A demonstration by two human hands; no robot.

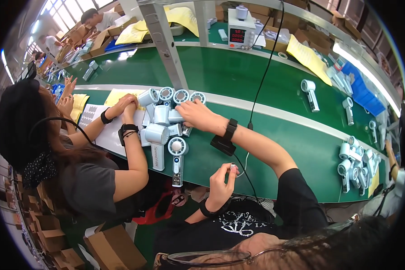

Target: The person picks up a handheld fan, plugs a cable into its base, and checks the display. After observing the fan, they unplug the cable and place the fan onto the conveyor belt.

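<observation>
Blue bin sitting beyond, contents unclear.
Left grip is pinching a small white piece; right grip is touching fans, closure indeterminate.

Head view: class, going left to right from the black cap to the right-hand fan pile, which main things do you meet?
Black cap → white sheet → left fan pile → left hand → single fan → right fan pile.

Green bench: I could pass between the fan heap and right-hand fan pile.
Left: a co-worker's forearms block me.
Black cable: hangs across that gap.
</observation>
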